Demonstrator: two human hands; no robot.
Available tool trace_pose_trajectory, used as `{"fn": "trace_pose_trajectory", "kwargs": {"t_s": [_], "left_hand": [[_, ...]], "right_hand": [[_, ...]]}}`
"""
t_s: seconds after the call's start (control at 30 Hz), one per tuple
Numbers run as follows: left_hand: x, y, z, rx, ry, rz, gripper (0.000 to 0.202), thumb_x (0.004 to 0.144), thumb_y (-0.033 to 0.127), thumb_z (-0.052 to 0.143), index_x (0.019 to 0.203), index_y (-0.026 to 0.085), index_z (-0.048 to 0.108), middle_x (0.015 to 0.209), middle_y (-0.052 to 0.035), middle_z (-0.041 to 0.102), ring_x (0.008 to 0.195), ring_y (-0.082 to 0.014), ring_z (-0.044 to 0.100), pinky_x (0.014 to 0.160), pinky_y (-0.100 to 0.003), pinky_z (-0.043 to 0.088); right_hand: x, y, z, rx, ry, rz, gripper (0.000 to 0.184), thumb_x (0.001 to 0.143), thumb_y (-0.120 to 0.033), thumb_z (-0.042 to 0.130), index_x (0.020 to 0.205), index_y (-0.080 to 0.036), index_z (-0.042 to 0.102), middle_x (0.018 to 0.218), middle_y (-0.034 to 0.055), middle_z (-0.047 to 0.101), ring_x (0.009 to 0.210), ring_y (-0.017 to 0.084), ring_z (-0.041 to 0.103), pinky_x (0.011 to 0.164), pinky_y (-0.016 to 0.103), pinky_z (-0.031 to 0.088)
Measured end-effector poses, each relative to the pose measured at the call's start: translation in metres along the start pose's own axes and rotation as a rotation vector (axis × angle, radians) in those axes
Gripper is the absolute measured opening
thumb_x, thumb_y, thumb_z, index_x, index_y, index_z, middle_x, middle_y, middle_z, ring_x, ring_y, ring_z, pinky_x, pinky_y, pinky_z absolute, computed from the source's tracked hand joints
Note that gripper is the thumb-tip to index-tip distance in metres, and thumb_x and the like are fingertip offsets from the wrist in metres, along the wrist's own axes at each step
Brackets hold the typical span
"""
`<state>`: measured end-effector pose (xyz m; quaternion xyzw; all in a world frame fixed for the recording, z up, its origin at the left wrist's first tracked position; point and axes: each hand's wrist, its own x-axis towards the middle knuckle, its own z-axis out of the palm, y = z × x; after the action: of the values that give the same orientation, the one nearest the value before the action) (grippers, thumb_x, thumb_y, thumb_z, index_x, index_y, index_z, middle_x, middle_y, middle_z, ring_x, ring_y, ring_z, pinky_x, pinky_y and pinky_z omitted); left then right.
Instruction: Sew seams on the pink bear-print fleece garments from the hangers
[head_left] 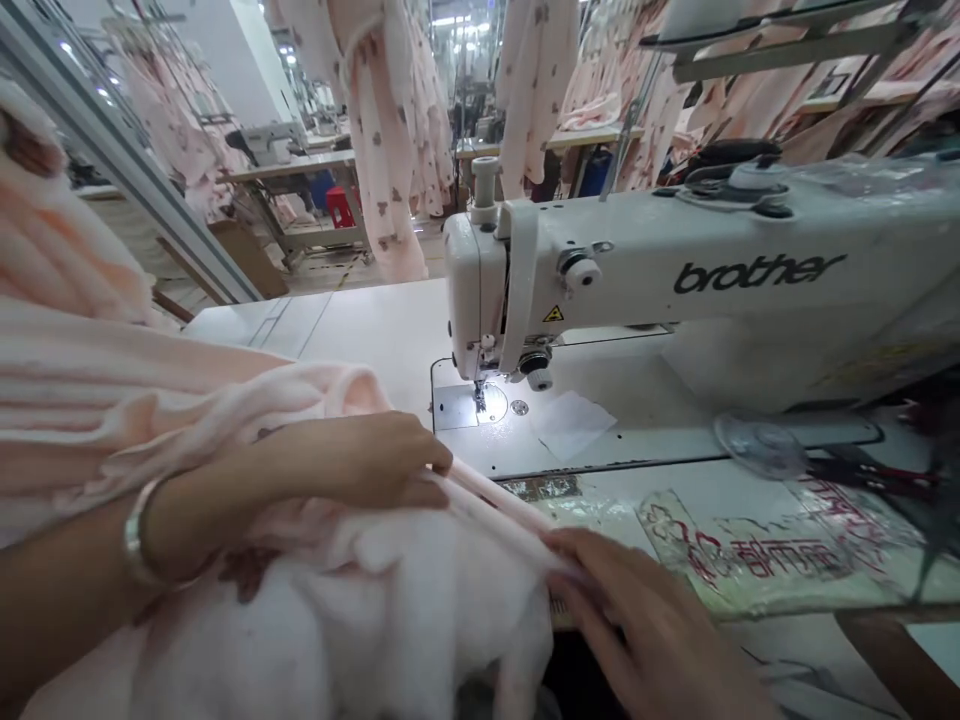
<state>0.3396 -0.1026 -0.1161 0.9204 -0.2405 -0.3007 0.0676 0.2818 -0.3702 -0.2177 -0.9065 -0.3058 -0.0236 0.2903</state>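
Observation:
My left hand lies on a pile of fluffy pale pink fabric, its fingers closed on the folded edge of that fabric. A silver bracelet sits on that wrist. My right hand is low at the table's front edge, fingers pressed together on the same pink edge strip, which runs between both hands. The white sewing machine stands just beyond, its needle and presser foot a short way past my left fingertips.
A small white paper lies on the machine bed. A printed plastic sheet covers the table at right. Pink garments hang over other work tables behind; a red stool stands far back.

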Motion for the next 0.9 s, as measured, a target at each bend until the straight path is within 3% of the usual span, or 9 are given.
{"fn": "trace_pose_trajectory", "kwargs": {"t_s": [0.1, 0.23, 0.33, 0.4, 0.47, 0.57, 0.63, 0.77, 0.9], "left_hand": [[0.022, -0.01, 0.006, 0.055, -0.039, -0.016, 0.025, 0.088, 0.036, 0.05, 0.09, 0.018, 0.067, 0.087, -0.0059, 0.068, 0.078, -0.0195, 0.057, 0.067, -0.028, 0.035], [0.022, -0.012, 0.008, 0.114, -0.035, -0.044, 0.025, 0.085, 0.04, 0.053, 0.092, 0.02, 0.066, 0.088, -0.0043, 0.067, 0.08, -0.0197, 0.057, 0.07, -0.029, 0.036], [0.018, 0.005, 0.023, 0.287, 0.171, -0.075, 0.019, 0.087, 0.028, 0.049, 0.083, 0.015, 0.062, 0.083, -0.0075, 0.062, 0.074, -0.021, 0.054, 0.07, -0.034, 0.037], [0.022, 0.024, 0.037, 0.354, 0.361, 0.013, 0.016, 0.088, 0.02, 0.044, 0.092, 0.013, 0.058, 0.09, -0.0092, 0.059, 0.08, -0.0228, 0.052, 0.075, -0.037, 0.038], [0.032, 0.04, 0.05, 0.298, 0.456, 0.115, 0.016, 0.09, 0.021, 0.043, 0.1, 0.013, 0.053, 0.097, -0.0098, 0.055, 0.088, -0.0241, 0.049, 0.081, -0.039, 0.039], [0.048, 0.05, 0.055, 0.125, 0.398, 0.089, 0.021, 0.089, 0.032, 0.052, 0.093, 0.012, 0.053, 0.099, -0.0114, 0.053, 0.095, -0.0242, 0.048, 0.085, -0.037, 0.041], [0.054, 0.046, 0.052, 0.006, 0.343, 0.086, 0.023, 0.086, 0.034, 0.057, 0.091, 0.012, 0.053, 0.1, -0.0108, 0.054, 0.096, -0.0224, 0.049, 0.085, -0.034, 0.041], [0.051, 0.032, 0.04, -0.248, 0.265, 0.125, 0.025, 0.088, 0.04, 0.053, 0.097, 0.017, 0.052, 0.096, -0.004, 0.058, 0.085, -0.0163, 0.054, 0.074, -0.027, 0.041], [0.047, 0.025, 0.034, -0.398, 0.221, 0.135, 0.039, 0.084, 0.05, 0.056, 0.111, 0.021, 0.055, 0.099, -0.0033, 0.062, 0.084, -0.016, 0.056, 0.07, -0.025, 0.039]], "right_hand": [[0.02, 0.006, -0.003, 0.089, -0.101, 0.154, 0.01, 0.091, -0.024, 0.044, 0.089, -0.024, 0.053, 0.088, 0.0007, 0.062, 0.08, 0.019, 0.061, 0.067, 0.034, 0.049], [0.04, 0.002, -0.01, 0.113, -0.147, 0.2, 0.01, 0.09, -0.018, 0.047, 0.081, -0.021, 0.052, 0.086, -0.0002, 0.056, 0.081, 0.017, 0.056, 0.067, 0.03, 0.043], [0.049, 0.003, -0.009, -0.037, -0.212, 0.24, 0.012, 0.087, -0.013, 0.05, 0.078, -0.02, 0.051, 0.083, -0.0001, 0.053, 0.076, 0.017, 0.054, 0.063, 0.029, 0.038], [0.054, 0.006, -0.008, -0.101, -0.24, 0.227, 0.011, 0.086, -0.011, 0.051, 0.078, -0.019, 0.051, 0.084, 0.0008, 0.053, 0.075, 0.017, 0.052, 0.06, 0.028, 0.035], [0.059, 0.009, -0.009, -0.09, -0.23, 0.156, 0.011, 0.083, -0.009, 0.051, 0.077, -0.018, 0.051, 0.085, 0.0018, 0.052, 0.075, 0.016, 0.051, 0.06, 0.027, 0.034], [0.069, 0.012, -0.018, 0.041, -0.261, 0.075, 0.012, 0.079, -0.007, 0.05, 0.072, -0.017, 0.05, 0.078, 0.0012, 0.053, 0.073, 0.015, 0.05, 0.061, 0.026, 0.034], [0.075, 0.014, -0.026, 0.157, -0.344, 0.122, 0.011, 0.079, -0.013, 0.05, 0.069, -0.018, 0.05, 0.072, -0.0002, 0.055, 0.067, 0.014, 0.05, 0.058, 0.026, 0.034], [0.084, 0.021, -0.039, 0.391, -0.465, 0.184, 0.011, 0.08, -0.024, 0.054, 0.07, -0.019, 0.05, 0.068, -0.0019, 0.058, 0.062, 0.013, 0.052, 0.052, 0.023, 0.034], [0.088, 0.026, -0.041, 0.62, -0.546, 0.245, 0.011, 0.078, -0.025, 0.056, 0.074, -0.019, 0.049, 0.072, 0.0003, 0.064, 0.069, 0.015, 0.061, 0.055, 0.023, 0.042]]}}
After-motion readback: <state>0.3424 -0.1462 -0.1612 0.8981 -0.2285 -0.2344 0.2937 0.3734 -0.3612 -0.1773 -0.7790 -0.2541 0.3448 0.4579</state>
